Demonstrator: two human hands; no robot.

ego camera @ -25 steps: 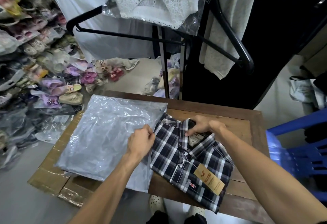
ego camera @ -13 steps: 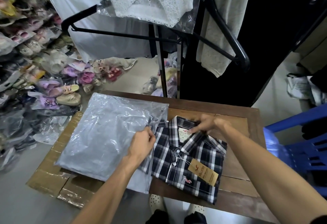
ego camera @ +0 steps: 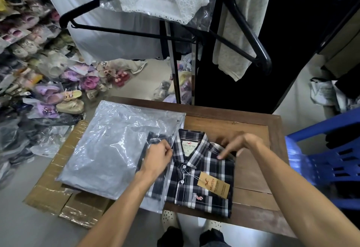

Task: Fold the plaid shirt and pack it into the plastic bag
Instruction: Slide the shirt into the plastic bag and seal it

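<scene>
Since a second ago the folded navy-and-white plaid cotton shirt (ego camera: 196, 174) has slid left; its left edge now sits inside the mouth of the clear plastic bag (ego camera: 116, 145), the rest on the brown wooden counter (ego camera: 253, 170). My left hand (ego camera: 157, 159), grip closed on the bag's upper lip, holds the mouth open. My right hand (ego camera: 237, 145), fingers spread and holding nothing, presses the collar side (to push without unfolding). Folding looks done; insertion is partial.

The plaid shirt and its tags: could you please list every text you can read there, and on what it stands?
"HOLLISTER" and "M": neck label of the plaid shirt; its smaller lines are too blurred to read.
"HOLLISTER": brown hang tag; its small print is unreadable.
Red chest emblem: no words.
</scene>
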